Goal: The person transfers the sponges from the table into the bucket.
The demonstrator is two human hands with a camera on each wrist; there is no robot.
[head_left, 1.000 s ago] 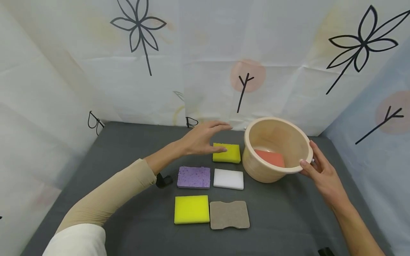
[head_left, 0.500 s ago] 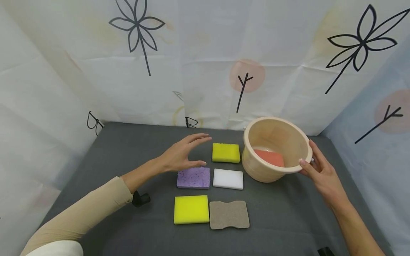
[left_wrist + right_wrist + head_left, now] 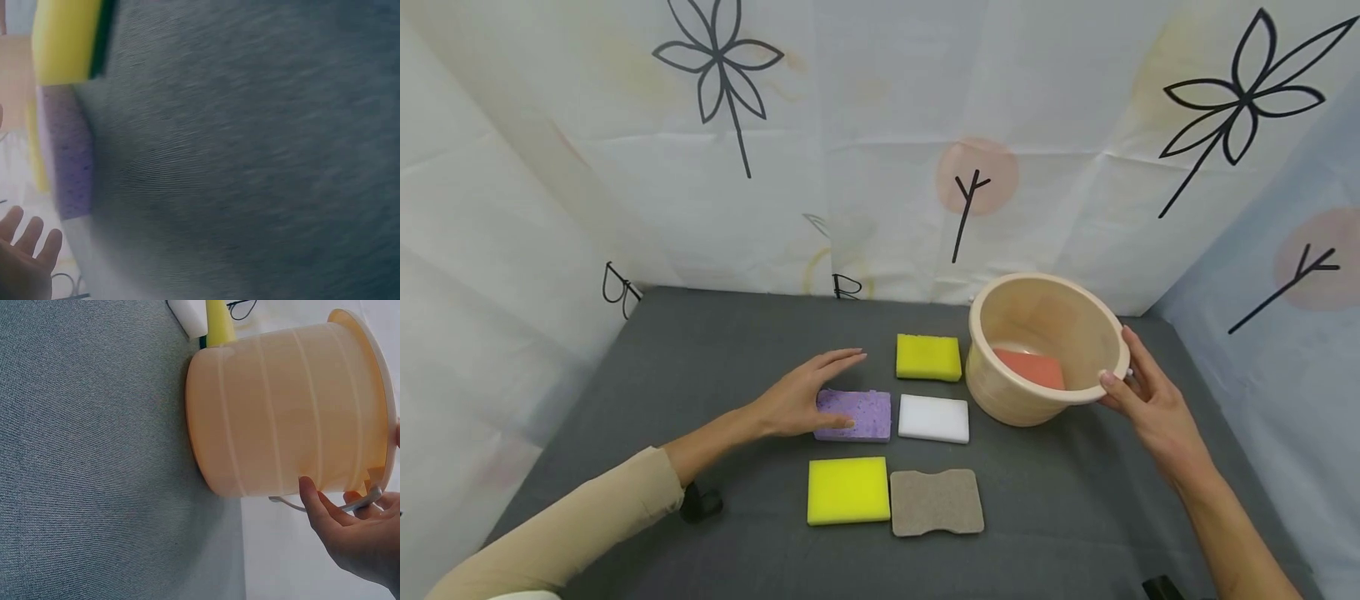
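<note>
The left hand (image 3: 797, 402) is over the left part of a purple sponge (image 3: 872, 416), fingers extended and thumb apart; whether it touches the sponge cannot be told. In the left wrist view the fingers (image 3: 30, 240) are spread beside the purple sponge (image 3: 70, 153). With thumb on the rim and fingers around the outside, the right hand (image 3: 1161, 417) grips a beige bucket (image 3: 1011, 392). A red-orange sponge (image 3: 1033, 368) lies inside it. The right wrist view shows the bucket (image 3: 281, 412) standing on the table, its metal handle (image 3: 294, 504) beside the fingers.
Right of the purple sponge lies a white sponge (image 3: 934, 418), with a yellow sponge (image 3: 928, 357) behind it. Nearer the front are a larger yellow sponge (image 3: 848, 492) and a grey-brown notched pad (image 3: 937, 502). Patterned cloth (image 3: 880, 167) hangs behind the table.
The left hand has moved left and toward the front, from over the rear yellow sponge to the purple one. The right hand still holds the bucket, nearly unmoved.
</note>
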